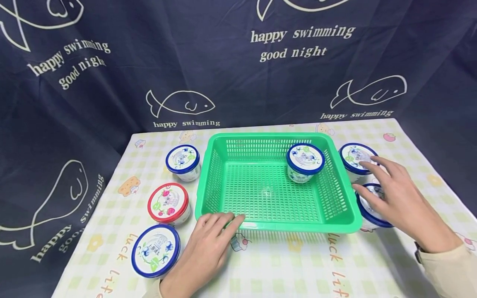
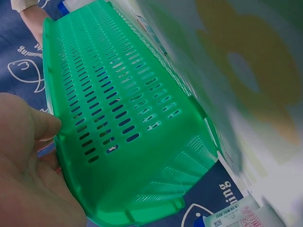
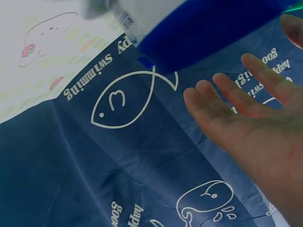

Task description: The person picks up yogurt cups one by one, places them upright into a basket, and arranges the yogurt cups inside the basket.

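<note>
My left hand (image 1: 208, 244) holds the front-left rim of a green plastic basket (image 1: 298, 226); in the left wrist view its thumb (image 2: 45, 125) lies against the outside of the rim. Inside the basket, toward the right, stands a blue-lidded tub (image 1: 305, 158) with blueberries on its lid. My right hand (image 1: 400, 198) hovers over two more blue-lidded tubs right of the basket, a rear one (image 1: 352, 154) and a front one (image 1: 374, 216) that it partly covers. Its fingers are spread and relaxed; the right wrist view shows them apart from a blue lid (image 3: 203, 35).
Left of the basket stand a blue-lidded tub (image 1: 182, 159), a red-lidded tub (image 1: 168, 203) and another blue-lidded tub (image 1: 155, 250), this one beside my left wrist. A checked cloth (image 1: 268, 265) covers the table. Behind it hangs a navy curtain (image 1: 238, 74) with fish drawings.
</note>
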Available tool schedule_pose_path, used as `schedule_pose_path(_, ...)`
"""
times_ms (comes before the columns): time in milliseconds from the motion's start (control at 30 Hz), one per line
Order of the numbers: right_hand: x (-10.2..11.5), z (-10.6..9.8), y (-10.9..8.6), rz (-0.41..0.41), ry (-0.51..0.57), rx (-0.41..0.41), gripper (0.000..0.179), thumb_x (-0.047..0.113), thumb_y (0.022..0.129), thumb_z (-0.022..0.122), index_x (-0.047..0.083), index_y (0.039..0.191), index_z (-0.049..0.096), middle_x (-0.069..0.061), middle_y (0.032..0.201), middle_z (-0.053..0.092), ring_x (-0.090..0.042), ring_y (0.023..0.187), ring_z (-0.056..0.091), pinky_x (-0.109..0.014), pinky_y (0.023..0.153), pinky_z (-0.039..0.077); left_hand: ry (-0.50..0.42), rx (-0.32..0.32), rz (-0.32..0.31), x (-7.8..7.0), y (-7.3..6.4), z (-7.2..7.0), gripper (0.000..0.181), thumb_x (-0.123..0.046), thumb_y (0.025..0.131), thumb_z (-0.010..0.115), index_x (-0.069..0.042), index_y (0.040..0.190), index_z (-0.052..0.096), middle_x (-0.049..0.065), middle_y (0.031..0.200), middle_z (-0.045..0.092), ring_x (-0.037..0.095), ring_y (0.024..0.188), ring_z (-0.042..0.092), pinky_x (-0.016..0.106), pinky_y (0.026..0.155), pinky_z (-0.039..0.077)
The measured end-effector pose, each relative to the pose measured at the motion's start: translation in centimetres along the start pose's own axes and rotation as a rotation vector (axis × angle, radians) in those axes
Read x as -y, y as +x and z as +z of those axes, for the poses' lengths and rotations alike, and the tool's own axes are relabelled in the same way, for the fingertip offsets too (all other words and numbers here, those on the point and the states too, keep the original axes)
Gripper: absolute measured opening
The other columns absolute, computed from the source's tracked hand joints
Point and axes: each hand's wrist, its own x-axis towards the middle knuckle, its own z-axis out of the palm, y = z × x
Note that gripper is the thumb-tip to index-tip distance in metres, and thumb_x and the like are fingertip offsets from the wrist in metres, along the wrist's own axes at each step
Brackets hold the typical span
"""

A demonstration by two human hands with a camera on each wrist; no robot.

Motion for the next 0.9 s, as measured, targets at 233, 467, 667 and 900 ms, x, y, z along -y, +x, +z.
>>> schedule_pose_path(233,-0.8,0.1,-0.9,0.015,-0.006,0.014,0.056,0.022,0.085,0.078,-0.002,0.131,0.056,-0.035,0.137,0.043,-0.057,0.125,0.037,-0.064,0.113,0.020,0.003,0.003,0.002,0.0,0.0,0.0,0.055,-0.011,0.086,0.044,-0.017,0.140,0.055,0.000,0.122,0.060,0.018,0.114,0.055,0.040,0.095,0.038)
schedule_pose_path(467,-1.0,0.7,-1.6,0.007,0.012,0.051,0.051,0.020,0.084,0.078,-0.001,0.126,0.058,-0.032,0.133,0.047,-0.055,0.122,0.038,-0.064,0.111,0.022,-0.003,0.000,0.006,0.1,0.0,0.0,0.056,-0.009,0.086,0.045,-0.017,0.140,0.055,0.000,0.122,0.060,0.018,0.114,0.055,0.041,0.095,0.038)
schedule_pose_path(667,-1.0,0.9,-2.0,0.010,0.038,0.060,0.050,0.018,0.085,0.078,0.001,0.128,0.057,-0.028,0.135,0.047,-0.053,0.124,0.038,-0.063,0.111,0.022,-0.001,0.014,0.000,0.1,0.1,-0.1,0.056,-0.010,0.086,0.046,-0.018,0.141,0.054,0.000,0.123,0.060,0.017,0.115,0.055,0.040,0.095,0.038)
schedule_pose_path(900,-0.9,0.9,-2.3,0.028,0.040,0.066,0.054,0.020,0.086,0.077,0.001,0.132,0.055,-0.030,0.138,0.044,-0.054,0.124,0.037,-0.062,0.113,0.021,-0.013,0.009,0.000,0.1,0.0,0.0,0.056,-0.011,0.087,0.046,-0.018,0.141,0.054,0.000,0.123,0.060,0.017,0.115,0.056,0.039,0.095,0.038)
